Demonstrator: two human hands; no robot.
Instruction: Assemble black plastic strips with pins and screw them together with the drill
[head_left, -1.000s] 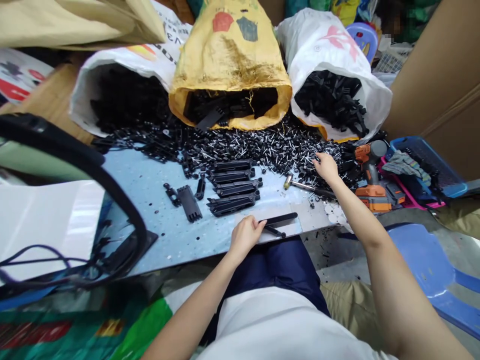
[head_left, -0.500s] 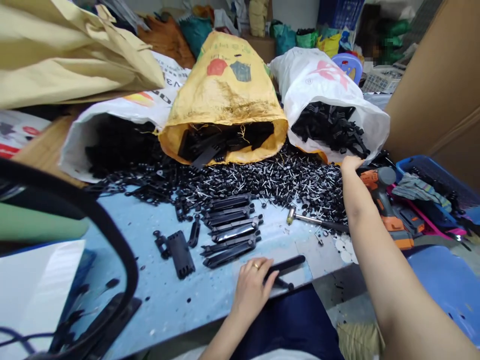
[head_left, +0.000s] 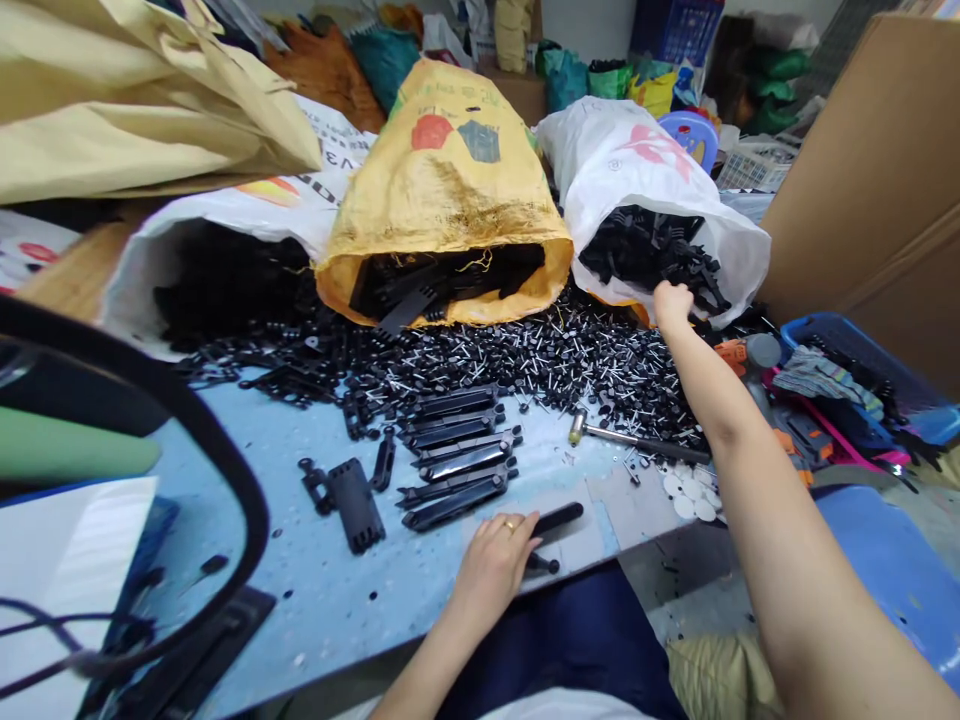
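Observation:
My left hand [head_left: 496, 556] rests near the front edge of the blue table [head_left: 315, 590], fingers curled over a long black plastic strip [head_left: 556, 519]. My right hand [head_left: 672, 301] is stretched far out to the mouth of the white sack [head_left: 651, 170] at the right, its fingers down among the black plastic pieces [head_left: 649, 252] there; what they hold is hidden. A stack of several long black parts [head_left: 456, 455] lies in the table's middle, with a comb-like black piece [head_left: 355, 505] to its left.
A yellow sack [head_left: 450, 170] and another white sack [head_left: 217, 240] lie open at the back, spilling black parts and small rivets [head_left: 570, 355]. A hammer [head_left: 630, 440], an orange drill [head_left: 757, 370], a blue crate [head_left: 862, 370] and a blue stool [head_left: 892, 570] are at right. A black curved frame [head_left: 187, 430] crosses the left.
My right hand has moved from the rivet pile by the hammer up and back to the mouth of the right white sack. My left hand stays on the black strip.

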